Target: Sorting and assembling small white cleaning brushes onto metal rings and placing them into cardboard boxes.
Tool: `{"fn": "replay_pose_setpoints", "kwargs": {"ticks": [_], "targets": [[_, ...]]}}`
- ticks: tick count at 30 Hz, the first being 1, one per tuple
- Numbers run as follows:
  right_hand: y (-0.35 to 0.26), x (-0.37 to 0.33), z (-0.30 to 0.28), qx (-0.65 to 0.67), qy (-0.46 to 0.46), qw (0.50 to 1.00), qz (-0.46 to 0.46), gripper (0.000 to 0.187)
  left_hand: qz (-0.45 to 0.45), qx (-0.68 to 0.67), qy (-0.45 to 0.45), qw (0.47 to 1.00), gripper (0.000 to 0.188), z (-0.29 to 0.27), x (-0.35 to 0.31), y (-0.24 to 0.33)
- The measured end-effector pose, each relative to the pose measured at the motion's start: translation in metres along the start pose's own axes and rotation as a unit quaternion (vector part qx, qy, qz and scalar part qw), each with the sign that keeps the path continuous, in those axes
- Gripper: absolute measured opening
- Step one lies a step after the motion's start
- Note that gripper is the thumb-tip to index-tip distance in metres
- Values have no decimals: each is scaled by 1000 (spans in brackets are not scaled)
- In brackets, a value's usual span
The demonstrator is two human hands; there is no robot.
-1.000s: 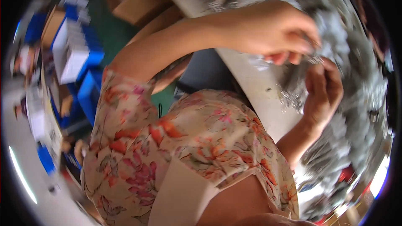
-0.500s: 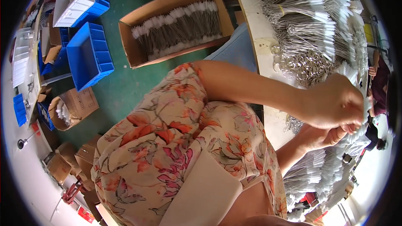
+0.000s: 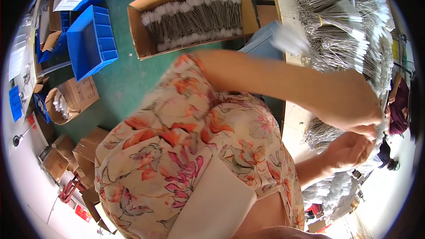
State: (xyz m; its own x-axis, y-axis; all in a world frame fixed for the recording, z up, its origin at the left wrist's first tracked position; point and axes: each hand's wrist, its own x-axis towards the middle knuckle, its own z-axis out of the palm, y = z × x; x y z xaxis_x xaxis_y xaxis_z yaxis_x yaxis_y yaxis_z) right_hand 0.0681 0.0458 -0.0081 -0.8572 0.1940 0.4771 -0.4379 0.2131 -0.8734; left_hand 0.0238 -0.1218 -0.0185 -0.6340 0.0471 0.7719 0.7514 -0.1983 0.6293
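Since half a second earlier, our left hand (image 3: 349, 106) had slid further right over the counter (image 3: 294, 121). Its grip pinched a whitish wire strand (image 3: 380, 128) at the counter's edge; our right hand (image 3: 349, 150), fingers curled just beneath, touched it among grey wire bundles (image 3: 341, 40).

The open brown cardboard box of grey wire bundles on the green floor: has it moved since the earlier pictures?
Cannot tell: the brown cardboard box keeps its place beside the blue plastic bin; the head camera shifted.

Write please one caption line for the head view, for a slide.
Both hands, left hand above right hand, pinch white-tipped wire bundles at a table; cardboard box on floor.
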Motion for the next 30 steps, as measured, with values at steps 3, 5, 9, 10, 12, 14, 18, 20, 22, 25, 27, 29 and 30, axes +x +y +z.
{"fn": "replay_pose_setpoints", "kwargs": {"ticks": [3,5,9,10,12,14,18,20,22,25,27,29,30], "targets": [[-18,-4,22,-76,-290,921,251,19,-117,45,-343,931,14,-56,-12,12],[9,0,41,-73,-540,801,246,10,-180,66,-554,810,15,-87,-20,9],[49,-44,90,-224,-449,847,178,4,-225,213,-500,809,15,-157,-94,-56],[57,-46,93,-262,-430,859,96,2,-282,258,-450,807,17,-183,-111,-71],[76,-53,96,-299,-404,864,19,3,-390,421,-559,598,19,-227,-145,-121],[90,-53,96,-321,-353,878,-36,6,-441,431,-594,518,23,-244,-207,-175],[106,-57,99,-384,-332,856,-102,10,-434,394,-653,480,32,-202,-253,-267],[107,-57,97,-382,-322,861,-98,10,-431,388,-643,500,38,-164,-246,-308],[108,-56,99,-370,-322,866,-101,11,-411,394,-655,497,39,-155,-262,-353],[108,-55,103,-369,-327,865,-92,11,-410,426,-590,550,33,-157,-293,-409],[108,-54,107,-358,-336,866,-92,11,-245,474,-620,576,24,-191,-331,-422],[111,-52,101,-363,-337,865,-77,10,-232,449,-560,656,21,-191,-335,-423],[113,-52,100,-360,-331,869,-71,10,-226,431,-491,723,19,-195,-332,-414]]}}
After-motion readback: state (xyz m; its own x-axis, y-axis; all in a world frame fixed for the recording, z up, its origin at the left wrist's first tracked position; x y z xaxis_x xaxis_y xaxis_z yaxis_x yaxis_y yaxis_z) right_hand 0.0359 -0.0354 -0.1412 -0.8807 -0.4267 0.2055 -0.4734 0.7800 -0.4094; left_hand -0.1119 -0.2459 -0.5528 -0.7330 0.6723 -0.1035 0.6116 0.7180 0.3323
